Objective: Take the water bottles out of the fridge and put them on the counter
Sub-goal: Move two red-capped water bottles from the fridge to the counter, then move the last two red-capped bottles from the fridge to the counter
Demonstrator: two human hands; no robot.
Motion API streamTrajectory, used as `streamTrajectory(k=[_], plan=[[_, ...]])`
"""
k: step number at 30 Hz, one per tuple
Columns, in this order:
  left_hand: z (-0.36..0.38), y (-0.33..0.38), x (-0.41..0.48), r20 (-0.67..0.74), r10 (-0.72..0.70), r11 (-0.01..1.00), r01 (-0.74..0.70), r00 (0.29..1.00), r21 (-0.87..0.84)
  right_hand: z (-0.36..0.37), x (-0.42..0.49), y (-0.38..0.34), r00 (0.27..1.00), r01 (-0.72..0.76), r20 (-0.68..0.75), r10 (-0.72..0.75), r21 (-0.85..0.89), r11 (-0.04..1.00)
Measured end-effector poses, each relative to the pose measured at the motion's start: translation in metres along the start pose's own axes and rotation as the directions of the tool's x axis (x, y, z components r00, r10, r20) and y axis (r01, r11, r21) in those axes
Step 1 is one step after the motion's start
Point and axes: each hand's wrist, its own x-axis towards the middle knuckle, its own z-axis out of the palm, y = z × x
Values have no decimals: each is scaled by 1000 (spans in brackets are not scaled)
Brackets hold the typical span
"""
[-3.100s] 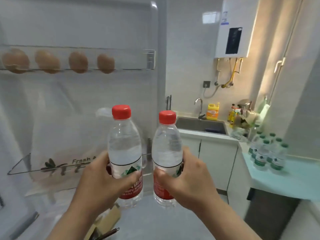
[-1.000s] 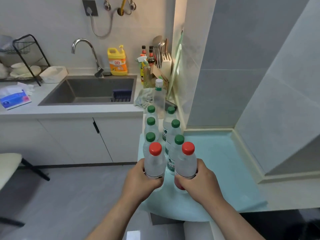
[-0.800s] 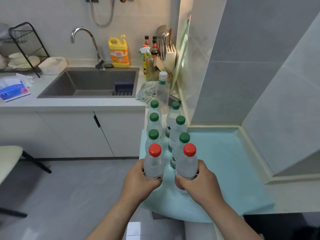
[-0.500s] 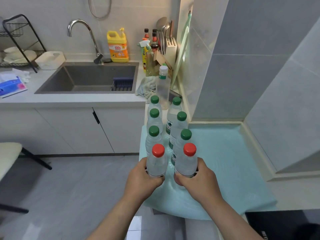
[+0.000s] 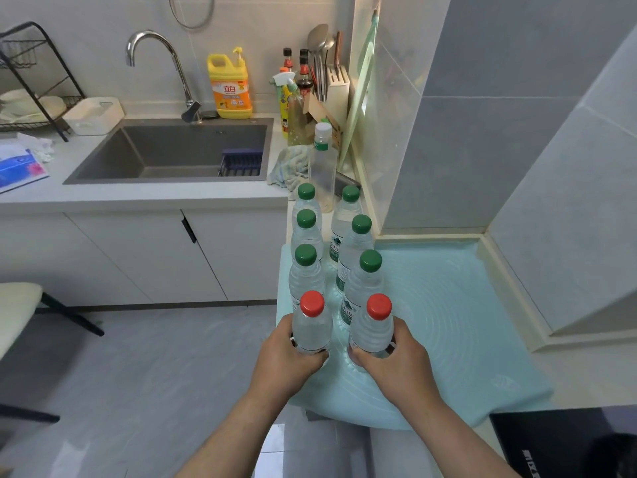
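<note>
Two upright red-capped water bottles [image 5: 312,326] are held side by side, one wrapped in each grip, left hand [image 5: 287,357] and right hand [image 5: 400,360], over the bench's blue mat [image 5: 448,322], just near of the green-capped rows [image 5: 360,243].

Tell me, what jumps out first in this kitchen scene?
Two red-capped bottles, one in the left hand and one in the right hand, sit at the near end of the blue mat. Behind them six green-capped bottles stand in two rows. A yellow jug glows beside the sink.
</note>
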Motion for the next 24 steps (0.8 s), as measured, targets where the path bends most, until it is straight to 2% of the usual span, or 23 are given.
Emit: streamTrajectory(k=[8,15,24], plan=[[-12,10,-5,36,16,1000,-15,999,-20,-2,3,-8,999,35,1,-35,-46,998],[-45,48,-19,48,130,991,-130,990,-14,-24,-15,-72,975,191,-99,-201,-102,976],[-111,86,-64,-20,308,951,-308,951,14,-44,-76,-143,931,347,-58,-360,-161,924]])
